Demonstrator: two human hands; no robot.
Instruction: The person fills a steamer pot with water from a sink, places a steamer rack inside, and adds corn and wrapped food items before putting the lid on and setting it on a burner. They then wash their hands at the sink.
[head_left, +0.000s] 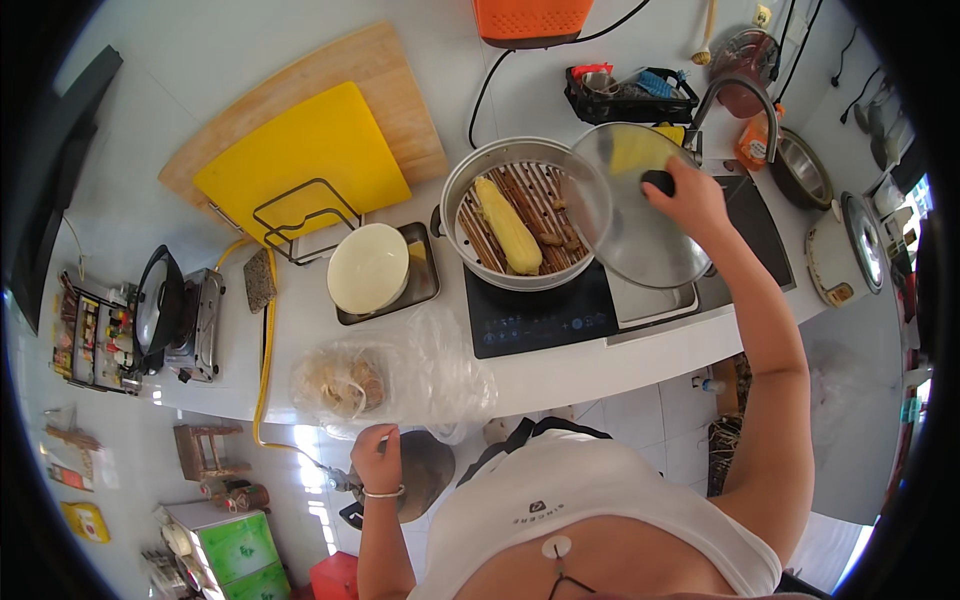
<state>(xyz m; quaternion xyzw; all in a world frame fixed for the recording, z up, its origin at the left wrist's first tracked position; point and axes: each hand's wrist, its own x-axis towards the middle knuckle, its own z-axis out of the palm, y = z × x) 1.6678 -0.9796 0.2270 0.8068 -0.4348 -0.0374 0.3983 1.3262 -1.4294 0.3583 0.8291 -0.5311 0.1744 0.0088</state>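
My right hand [695, 200] grips the black knob of a round glass lid [640, 245], tilted over the right rim of a metal steamer pot [455, 185]. Inside the pot, a yellow ear of corn [508, 228] lies on the slotted rack beside several small brown pieces [560, 240]; what those are I cannot tell. The lid's left edge overlaps the pot's opening, which otherwise shows. Near the counter's front edge, my left hand [378, 460] has its fingers curled in, with nothing visible in them. Just beyond it is a clear plastic bag [430, 375] with brownish food [345, 385] inside.
The pot stands on a black induction cooktop [540, 315]. To its left, a cream bowl [368, 268] rests on a metal tray [425, 265]. A yellow cutting board [310, 150] leans behind. At right are the faucet [745, 90] and a white cooker [830, 260].
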